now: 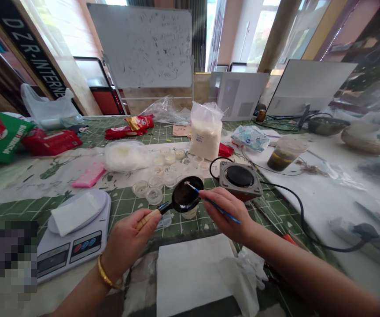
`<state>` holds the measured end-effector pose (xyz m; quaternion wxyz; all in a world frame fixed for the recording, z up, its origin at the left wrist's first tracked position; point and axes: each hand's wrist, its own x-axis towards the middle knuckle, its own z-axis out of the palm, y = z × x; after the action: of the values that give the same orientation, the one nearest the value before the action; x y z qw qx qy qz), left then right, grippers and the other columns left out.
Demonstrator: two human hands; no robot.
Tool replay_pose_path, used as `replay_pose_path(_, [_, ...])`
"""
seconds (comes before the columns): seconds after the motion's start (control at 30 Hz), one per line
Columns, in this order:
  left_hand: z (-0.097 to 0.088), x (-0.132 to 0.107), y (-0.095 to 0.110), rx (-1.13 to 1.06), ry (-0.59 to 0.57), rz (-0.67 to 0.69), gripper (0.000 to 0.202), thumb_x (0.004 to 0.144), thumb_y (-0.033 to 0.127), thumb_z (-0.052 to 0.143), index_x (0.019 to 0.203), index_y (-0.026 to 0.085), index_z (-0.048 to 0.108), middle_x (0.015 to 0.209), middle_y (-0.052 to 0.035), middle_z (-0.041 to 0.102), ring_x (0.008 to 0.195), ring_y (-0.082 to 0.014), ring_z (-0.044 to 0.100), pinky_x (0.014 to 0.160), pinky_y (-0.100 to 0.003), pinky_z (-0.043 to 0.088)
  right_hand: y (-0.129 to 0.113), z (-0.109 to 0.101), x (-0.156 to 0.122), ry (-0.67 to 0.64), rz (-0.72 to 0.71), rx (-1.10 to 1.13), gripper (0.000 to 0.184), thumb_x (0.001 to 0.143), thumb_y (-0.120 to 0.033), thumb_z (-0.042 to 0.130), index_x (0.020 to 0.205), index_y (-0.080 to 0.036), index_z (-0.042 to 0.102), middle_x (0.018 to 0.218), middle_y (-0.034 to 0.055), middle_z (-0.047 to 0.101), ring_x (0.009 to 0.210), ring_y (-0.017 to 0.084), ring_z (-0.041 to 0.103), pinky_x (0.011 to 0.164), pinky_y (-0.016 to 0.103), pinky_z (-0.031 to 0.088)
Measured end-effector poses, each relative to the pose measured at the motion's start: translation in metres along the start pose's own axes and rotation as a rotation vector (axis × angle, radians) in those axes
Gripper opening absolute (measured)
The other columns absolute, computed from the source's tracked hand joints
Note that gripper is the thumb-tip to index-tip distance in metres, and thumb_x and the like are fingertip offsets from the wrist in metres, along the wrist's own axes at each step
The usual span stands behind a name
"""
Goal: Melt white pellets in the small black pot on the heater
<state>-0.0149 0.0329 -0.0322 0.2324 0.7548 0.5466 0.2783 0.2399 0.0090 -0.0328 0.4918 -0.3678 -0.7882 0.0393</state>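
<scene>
On my far left is a kitchen scale (103, 220) with a folded white sheet (75, 213) on its plate, and beyond it lies a pink packet (89, 175). Next comes my left hand (128, 237), a gold bracelet (103, 273) at the wrist, its fingers wrapped round the wooden handle (148, 219) of a small black pan (183, 200). Small clear cups (154, 195) stand just past the handle. The pan itself is between my two hands, ahead and to the right of my left one, tilted so that I see into its bowl. White paper (190, 277) lies below, nearer me. My right hand (227, 215), apart from the left, pinches a slim blue brush (223, 211), with the tip over the pan's inside; I can't tell whether it touches. Beyond my right hand sits a hot plate (240, 176) with a black disc, and farther right a plastic cup (285, 154) holds dark liquid.
</scene>
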Motion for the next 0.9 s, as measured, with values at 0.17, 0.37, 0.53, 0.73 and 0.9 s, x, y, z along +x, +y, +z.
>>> replay_pose_path(0.17, [0.0, -0.001, -0.001, -0.017, -0.003, 0.027, 0.035, 0.085, 0.051, 0.049, 0.082, 0.02, 0.066, 0.063, 0.0027, 0.064, 0.057, -0.0128, 0.057, 0.054, -0.021, 0.043, 0.006, 0.012, 0.001, -0.062, -0.112, -0.004, 0.04, 0.088, -0.01, 0.049, 0.127, -0.018, 0.048, 0.099, 0.011, 0.065, 0.088, 0.019, 0.06, 0.077, 0.036, 0.051])
replay_pose_path(0.37, [-0.001, -0.001, -0.002, 0.018, 0.065, 0.052, 0.036, 0.084, 0.053, 0.049, 0.078, 0.021, 0.065, 0.061, 0.0024, 0.064, 0.055, -0.0142, 0.058, 0.055, -0.023, 0.045, 0.004, 0.008, -0.006, -0.364, -0.183, -0.107, 0.032, 0.088, -0.01, 0.044, 0.119, -0.013, 0.052, 0.095, 0.0121, 0.066, 0.087, 0.02, 0.059, 0.077, 0.037, 0.05])
replay_pose_path(0.53, [0.0, 0.0, -0.002, 0.054, 0.1, 0.072, 0.035, 0.083, 0.053, 0.049, 0.08, 0.021, 0.065, 0.063, 0.0021, 0.067, 0.055, -0.0145, 0.059, 0.053, -0.023, 0.045, 0.002, 0.0, -0.004, -0.311, -0.157, -0.193, 0.031, 0.088, -0.01, 0.045, 0.118, -0.013, 0.051, 0.097, 0.0127, 0.066, 0.088, 0.021, 0.058, 0.078, 0.038, 0.049])
replay_pose_path(0.73, [0.0, -0.002, 0.0, 0.065, 0.091, 0.122, 0.032, 0.085, 0.049, 0.049, 0.079, 0.021, 0.064, 0.065, 0.0021, 0.067, 0.057, -0.014, 0.061, 0.055, -0.022, 0.045, 0.005, 0.003, -0.009, -0.39, -0.236, -0.203, 0.033, 0.088, -0.011, 0.044, 0.12, -0.011, 0.051, 0.103, 0.0142, 0.066, 0.097, 0.022, 0.057, 0.085, 0.039, 0.048])
replay_pose_path(0.9, [0.001, -0.004, 0.0, 0.103, 0.107, 0.149, 0.03, 0.086, 0.047, 0.049, 0.078, 0.022, 0.063, 0.063, 0.0035, 0.066, 0.056, -0.0137, 0.062, 0.053, -0.022, 0.045, 0.008, -0.002, -0.01, -0.288, -0.176, -0.25, 0.034, 0.086, -0.009, 0.047, 0.12, -0.012, 0.049, 0.1, 0.0131, 0.065, 0.093, 0.022, 0.056, 0.081, 0.039, 0.048])
